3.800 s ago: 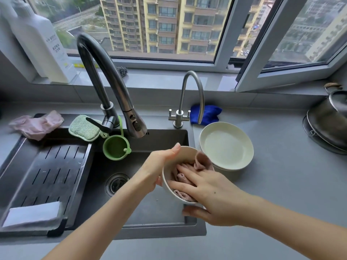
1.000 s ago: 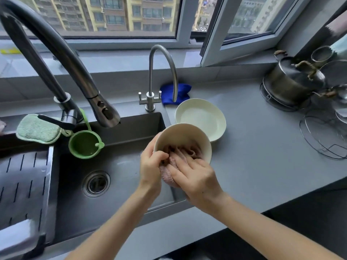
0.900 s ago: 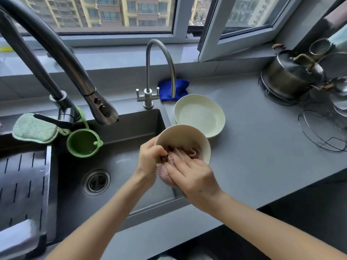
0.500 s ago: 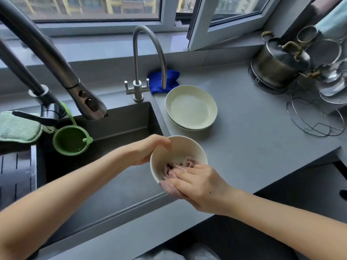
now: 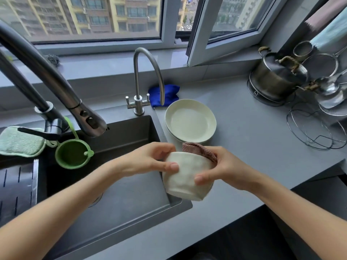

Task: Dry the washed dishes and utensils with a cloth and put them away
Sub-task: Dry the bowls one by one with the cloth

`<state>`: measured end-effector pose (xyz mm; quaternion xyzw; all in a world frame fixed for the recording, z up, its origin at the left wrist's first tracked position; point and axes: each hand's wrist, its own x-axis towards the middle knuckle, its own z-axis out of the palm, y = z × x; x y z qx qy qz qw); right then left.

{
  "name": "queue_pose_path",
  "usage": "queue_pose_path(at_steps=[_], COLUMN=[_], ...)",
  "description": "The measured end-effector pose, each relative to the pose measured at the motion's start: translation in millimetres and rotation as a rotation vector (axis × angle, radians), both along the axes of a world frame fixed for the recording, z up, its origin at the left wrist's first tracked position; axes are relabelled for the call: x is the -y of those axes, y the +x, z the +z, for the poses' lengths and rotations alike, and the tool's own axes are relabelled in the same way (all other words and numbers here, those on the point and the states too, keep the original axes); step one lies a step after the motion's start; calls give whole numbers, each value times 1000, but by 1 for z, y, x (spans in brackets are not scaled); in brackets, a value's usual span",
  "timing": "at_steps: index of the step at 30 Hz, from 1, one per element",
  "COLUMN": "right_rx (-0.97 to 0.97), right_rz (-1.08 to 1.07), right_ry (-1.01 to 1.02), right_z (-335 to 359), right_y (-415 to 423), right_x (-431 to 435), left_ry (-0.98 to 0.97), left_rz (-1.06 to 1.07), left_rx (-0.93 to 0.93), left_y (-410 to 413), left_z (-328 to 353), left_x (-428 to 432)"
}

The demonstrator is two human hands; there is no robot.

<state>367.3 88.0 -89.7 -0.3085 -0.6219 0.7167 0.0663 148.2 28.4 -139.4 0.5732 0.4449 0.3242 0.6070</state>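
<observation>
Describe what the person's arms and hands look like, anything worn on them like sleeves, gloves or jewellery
Both forearms are bare as far as the frame shows, with no sleeve edge in view. The left hand and right hand wear no gloves. No rings, watch or bracelet show on the visible fingers and wrists. The nails that show are short and unpainted.

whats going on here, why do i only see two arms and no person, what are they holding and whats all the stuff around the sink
The camera is worn on the person's head, looking down, so only their arms show. The left hand and right hand grip a cream bowl, tipped so its outside faces the camera, with a pink cloth at its rim for drying. Behind it, cream plates sit stacked on the grey counter beside the dark sink. A steel pot stands far right.
</observation>
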Motion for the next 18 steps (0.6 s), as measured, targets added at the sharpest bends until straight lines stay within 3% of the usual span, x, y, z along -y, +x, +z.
queue_pose_path(at_steps=[5, 8, 14, 16, 18], right_rx=[-94, -94, -130, -150, -194], right_rz=[-218, -491, -1028, -1023, -779], right_ry=[-44, -83, 235, 434, 637], right_z=[-8, -16, -6, 4, -3], right_y=[-1, -11, -25, -23, -28], right_x=[-18, -28, -53, -41, -8], left_ry=[-161, -171, -209, -225, -242], left_rz=[175, 299, 414, 484, 526], left_rx=[312, 309, 351, 364, 386], left_y=[8, 16, 19, 17, 14], left_z=[2, 7, 10, 5, -1], left_x=[-7, -10, -4, -1, 0])
